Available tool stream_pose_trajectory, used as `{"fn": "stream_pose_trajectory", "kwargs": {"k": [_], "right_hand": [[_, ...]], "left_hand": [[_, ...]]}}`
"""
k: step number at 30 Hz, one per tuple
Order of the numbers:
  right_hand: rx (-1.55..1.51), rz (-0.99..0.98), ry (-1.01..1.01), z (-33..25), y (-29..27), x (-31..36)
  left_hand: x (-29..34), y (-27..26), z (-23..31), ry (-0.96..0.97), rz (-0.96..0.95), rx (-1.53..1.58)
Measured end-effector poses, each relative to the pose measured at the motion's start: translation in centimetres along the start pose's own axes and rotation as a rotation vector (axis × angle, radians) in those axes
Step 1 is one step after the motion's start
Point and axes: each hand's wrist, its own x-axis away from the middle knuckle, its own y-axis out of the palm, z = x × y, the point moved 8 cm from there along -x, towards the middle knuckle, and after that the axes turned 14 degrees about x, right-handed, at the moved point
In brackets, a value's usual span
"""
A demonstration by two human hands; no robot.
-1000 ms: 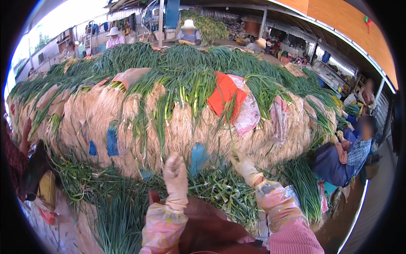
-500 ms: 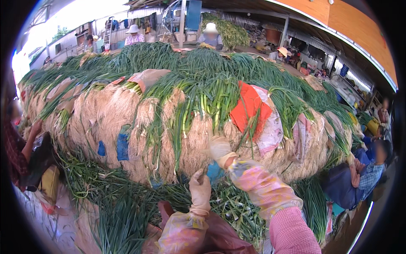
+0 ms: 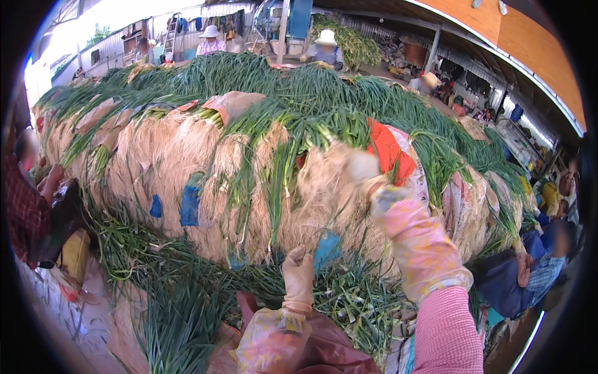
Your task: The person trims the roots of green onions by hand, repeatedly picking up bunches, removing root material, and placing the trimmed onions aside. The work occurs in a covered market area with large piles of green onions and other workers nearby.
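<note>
My left hand (image 3: pixel 298 277), in a pale glove, is closed with its fingers curled up in front of the pile's lower edge; what it holds, if anything, is hidden. My right hand (image 3: pixel 363 167), also gloved and smeared by motion, is raised against the front of the pile. It appears closed on the root end of a bunch of green onions (image 3: pixel 331 159), whose long tan roots are blurred too. More green onions (image 3: pixel 274 181) hang around it, roots facing me. Just right of my right hand lies an orange-red cloth (image 3: pixel 391 153) on the pile.
Loose green leaves (image 3: pixel 168 311) cover the floor before me. Blue scraps (image 3: pixel 190 206) poke out of the roots. A person in a checked shirt (image 3: pixel 31 215) sits left, another person (image 3: pixel 529 268) sits right, and people in hats (image 3: pixel 326 50) are behind the pile.
My right hand has moved up and right, and the root bunch beside it has shifted with it. My left hand stays closed in about the same place. The view has tilted slightly.
</note>
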Motion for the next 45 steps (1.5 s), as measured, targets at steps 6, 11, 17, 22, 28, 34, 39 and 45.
{"fn": "stream_pose_trajectory", "kwargs": {"k": [6, 11, 17, 22, 28, 34, 39, 45], "right_hand": [[-0.179, 0.3, 0.14, 9.6, -5.8, 3.9], [0.432, 0.12, 0.059, 5.1, -1.7, 14.3], [0.499, -0.138, -0.085, 2.2, -3.4, 12.1], [0.018, -0.159, -0.217, -7.2, -11.1, 8.2], [-0.182, -0.315, -0.32, -18.8, -8.9, 3.8], [-0.24, -0.3, -0.234, -27.1, -3.8, -3.2], [-0.363, -0.415, -0.018, -29.7, 0.5, -8.0], [-0.273, -0.458, 0.022, -33.5, 1.2, -10.1]], "left_hand": [[0.0, -1.1, 0.7, 0.043, 0.042, 0.078], [2.2, 1.0, -1.3, -0.08, -0.12, 0.025], [4.1, 3.0, -1.3, -0.082, -0.249, -0.079], [5.2, 4.3, -3.5, -0.07, -0.368, -0.142], [7.5, 5.6, -4.3, 0.126, -0.549, -0.47], [6.3, 5.5, -7.3, 0.17, -0.566, -0.642], [6.2, 5.5, -4.5, 0.087, -0.601, -0.748], [5.9, 5.3, -2.7, 0.009, -0.617, -0.81]]}}
